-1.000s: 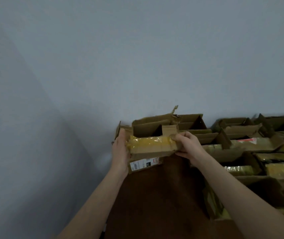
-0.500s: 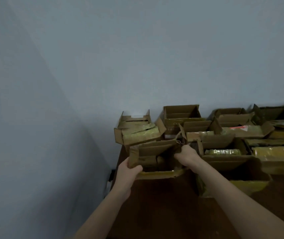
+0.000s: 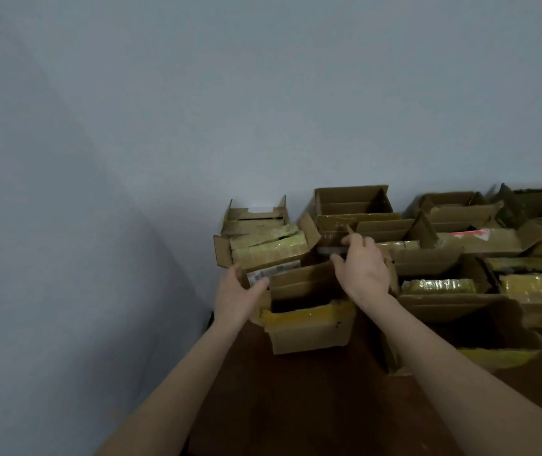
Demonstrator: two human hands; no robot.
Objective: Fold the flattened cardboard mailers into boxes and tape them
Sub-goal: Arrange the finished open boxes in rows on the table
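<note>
The left forearm [image 3: 177, 383] and right forearm [image 3: 454, 366], both bare, rise from the lower edge of the view and draw a little closer together toward the wrists. The left grip [image 3: 240, 292] faces its palm to the right. Its thumb lies across the near face of the left flap of the box [image 3: 309, 334] and its fingers curl behind, pinching the flap. The right grip [image 3: 363, 271] shows its back, wrist straight, fingers loosely extended and slightly spread, thumb pointing left.
</note>
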